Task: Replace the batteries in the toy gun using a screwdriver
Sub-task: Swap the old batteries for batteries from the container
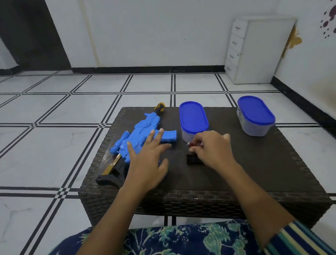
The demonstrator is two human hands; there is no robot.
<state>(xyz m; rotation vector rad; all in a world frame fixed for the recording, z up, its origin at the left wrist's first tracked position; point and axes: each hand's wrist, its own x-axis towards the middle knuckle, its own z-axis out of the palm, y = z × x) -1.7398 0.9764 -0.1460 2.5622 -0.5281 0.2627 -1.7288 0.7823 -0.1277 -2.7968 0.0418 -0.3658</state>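
While the left hand point(147, 155) lies flat with fingers straight and spread, it grips nothing. Its fingertips reach over the middle of the blue gun point(143, 129), which lies on the table point(248, 171) under and to the left of that hand, stock toward the person. Whether the palm presses down or only hovers, I cannot tell. Beyond those fingertips, past the gun's far end, sits the screwdriver point(159, 106), untouched. Below the right hand's fingers lies a small black piece point(192, 159), possibly the battery cover. The right hand point(211, 150) is curled, thumb and fingertips pinching a tiny red item point(193, 144) too small to name. One tub point(192, 117) stands just beyond that hand, and a second tub point(255, 115) stands well to its right.

As I judge it, the gun could slide, since a flat hand steadies it only loosely. The red item could slip from so fine a pinch and drop into the table's weave or roll off the table. A reach for the screwdriver across the gun might knock the nearer tub.

Both forearms stretch forward from the lap. The left wrist is straight and angled toward the gun. The right wrist is bent inward, knuckles raised over the pinch.
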